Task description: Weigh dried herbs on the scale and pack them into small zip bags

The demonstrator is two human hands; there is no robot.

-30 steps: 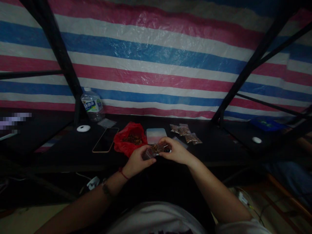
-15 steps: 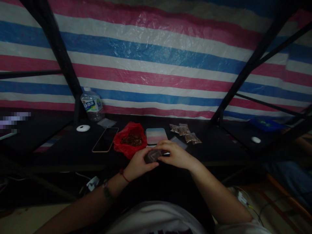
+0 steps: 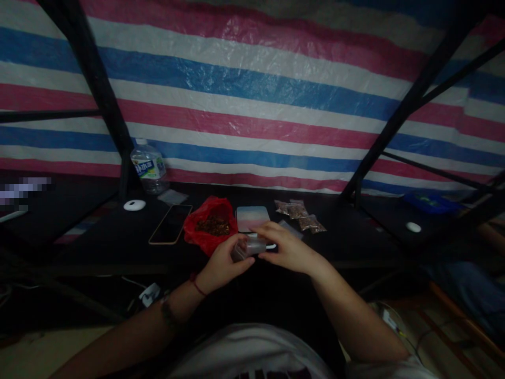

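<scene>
In front of my body, both hands are at a small clear plastic bag (image 3: 254, 246). My left hand (image 3: 225, 264) is closed on its left side, thumb toward me. My right hand (image 3: 290, 248) is curled at the right side, with a thin white object (image 3: 271, 247) by its fingers; what that is I cannot make out. Just beyond the left hand lies an open red plastic bag (image 3: 193, 223) holding brown dried bits (image 3: 213, 226). A shiny flat square device (image 3: 253, 217) rests past the hands. Several small filled zip bags (image 3: 298, 210) lie to the right, near a flat clear bag (image 3: 291, 229).
A phone (image 3: 171, 225) lies left of the red bag. Behind it stand a clear bottle (image 3: 150, 169) and a flat clear packet (image 3: 172, 197). White rounded objects (image 3: 134, 205) sit at both sides. Dark metal posts (image 3: 104, 100) frame the black table (image 3: 118, 247) before a striped sheet (image 3: 244, 79).
The clear bag between my hands has turned and now shows a lighter, wider part toward the right hand. My right hand has shifted slightly right.
</scene>
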